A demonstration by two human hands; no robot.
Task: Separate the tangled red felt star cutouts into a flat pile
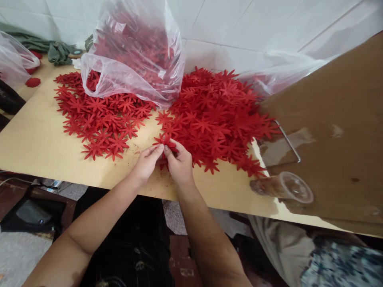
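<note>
Both my hands meet near the front edge of the table, between two heaps of red star-shaped pieces. My left hand [147, 161] pinches the near side of a red flower piece [163, 138]. Close against it, my right hand [180, 161] grips the same piece with thumb and fingers, partly hiding it. The left heap [101, 113] spreads flat over the table [38, 131]. A taller right heap [209, 115] reaches from beside my right hand toward the back wall. Behind my hands a clear plastic bag [143, 59] full of red pieces stands open.
A brown board [335, 131] leans at the right, with a metal wire frame [295, 149] and a tilted plastic cup [295, 187] beside it. Another plastic bag [14, 59] and green cloth [58, 52] lie at the back left. A person's patterned clothing [341, 263] shows at the lower right.
</note>
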